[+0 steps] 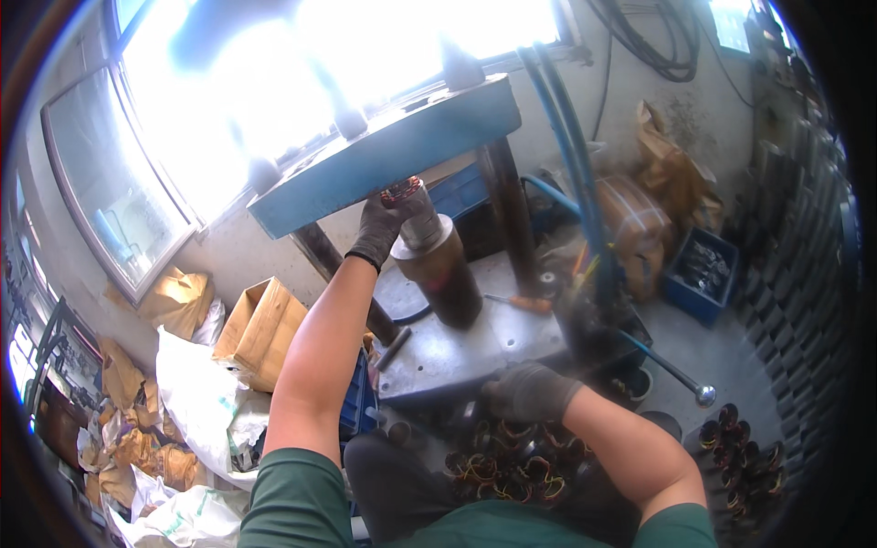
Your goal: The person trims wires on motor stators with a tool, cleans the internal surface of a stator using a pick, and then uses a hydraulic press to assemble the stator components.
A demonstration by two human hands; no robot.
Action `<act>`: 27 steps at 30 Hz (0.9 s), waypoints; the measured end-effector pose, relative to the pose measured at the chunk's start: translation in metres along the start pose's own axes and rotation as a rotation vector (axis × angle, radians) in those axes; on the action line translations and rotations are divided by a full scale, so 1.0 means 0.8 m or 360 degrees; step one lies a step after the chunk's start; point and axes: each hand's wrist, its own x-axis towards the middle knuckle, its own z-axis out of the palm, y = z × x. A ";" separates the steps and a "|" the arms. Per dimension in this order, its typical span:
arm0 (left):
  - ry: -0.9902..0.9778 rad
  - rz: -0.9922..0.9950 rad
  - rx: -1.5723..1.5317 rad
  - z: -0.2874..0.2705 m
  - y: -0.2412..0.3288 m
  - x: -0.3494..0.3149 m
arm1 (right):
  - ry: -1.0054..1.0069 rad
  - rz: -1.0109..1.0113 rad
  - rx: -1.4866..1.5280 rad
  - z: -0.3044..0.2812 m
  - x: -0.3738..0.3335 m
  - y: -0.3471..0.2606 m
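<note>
My left hand (377, 228), in a dark work glove, is closed around the side of a motor stator (400, 192) with copper-coloured windings on top. The stator sits at a silver metal sleeve (421, 224), on top of a thick dark upright cylinder (445, 279). Just above is the underside of a blue press crosshead (388, 151). My right hand (533, 391), gloved too, is curled at the front edge of the press's metal bed (493, 345); what its fingers hold, if anything, is hidden. Below it lie several wound stators (502, 466) with loose coloured leads.
A screwdriver-like tool with an orange handle (530, 303) and a short dark rod (394, 349) lie on the bed. A ball-ended lever (671, 368) sticks out to the right. More stators (735, 452) stand on the floor; a blue crate (701, 277) and a wooden box (262, 333) flank the press.
</note>
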 end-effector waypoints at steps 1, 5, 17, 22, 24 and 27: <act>-0.0008 0.0021 -0.0038 -0.001 -0.001 -0.001 | -0.0015 0.0005 -0.0005 0.000 0.000 -0.001; 0.0009 -0.0058 -0.0362 0.004 -0.001 -0.003 | -0.0060 0.0015 -0.0011 -0.002 0.001 -0.005; -0.0003 -0.0007 0.0436 -0.003 0.047 -0.021 | 0.0036 -0.0049 -0.0014 0.006 -0.009 -0.003; -0.0048 0.0068 0.0775 -0.011 0.041 -0.019 | 0.0050 0.0063 0.0024 -0.029 -0.020 -0.016; -0.0071 0.0060 0.0755 -0.011 0.030 -0.027 | 0.0155 0.0043 -0.0003 -0.052 -0.028 -0.028; 0.0129 0.0096 0.0620 -0.024 0.008 -0.074 | 0.0376 -0.0043 -0.0052 -0.090 -0.053 -0.053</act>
